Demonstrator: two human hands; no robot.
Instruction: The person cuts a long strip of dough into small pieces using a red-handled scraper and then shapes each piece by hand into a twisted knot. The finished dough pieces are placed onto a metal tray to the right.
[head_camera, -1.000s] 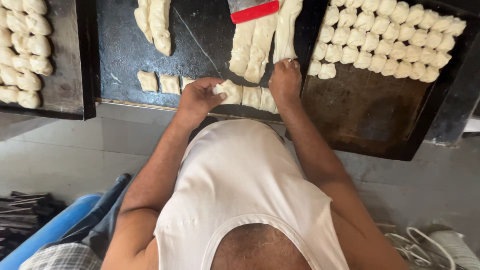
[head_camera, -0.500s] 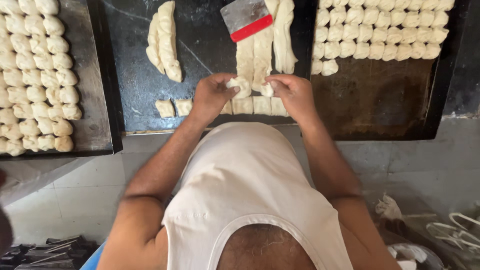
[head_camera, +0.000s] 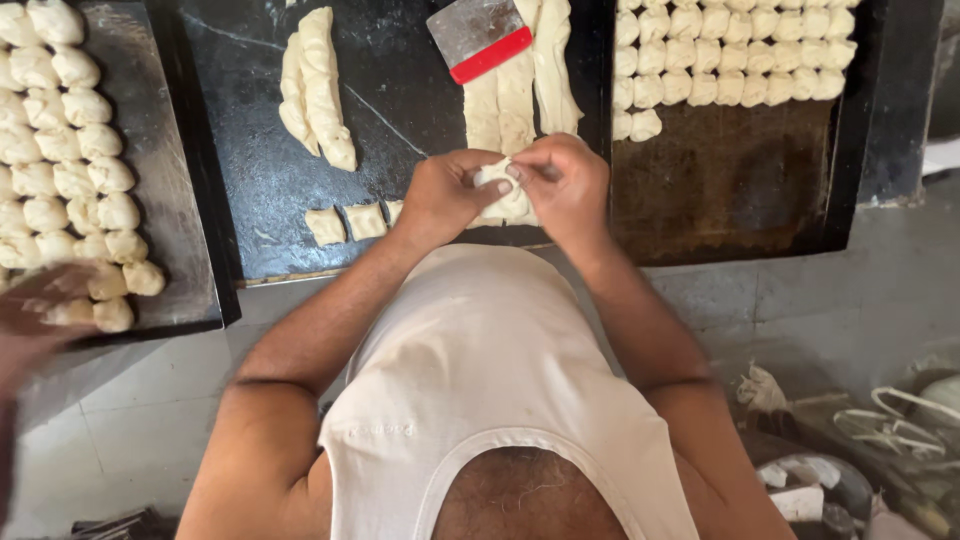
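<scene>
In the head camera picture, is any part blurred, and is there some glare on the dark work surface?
Head view: mostly sharp; both hands, left hand and right hand, and the dough piece are clear. Another person's hand at the left edge is blurred. The black slab shows soft pale sheen, no hard glare.

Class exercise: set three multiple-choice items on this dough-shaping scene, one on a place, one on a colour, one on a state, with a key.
1. Where does the metal dough scraper lie?
A. on the left tray
B. on the black stone slab, on the long dough strips
C. on the floor

2. What colour is the scraper's handle?
A. red
B. blue
C. green

3. What are the left hand and right hand doing?
A. resting flat, empty
B. together holding one small piece of white dough
C. lifting the dark right baking tray

Key: 1 B, it rests on the strips at the slab's far side; 2 A, a red bar edges it; 3 B, both sets of fingers pinch the piece.
</scene>
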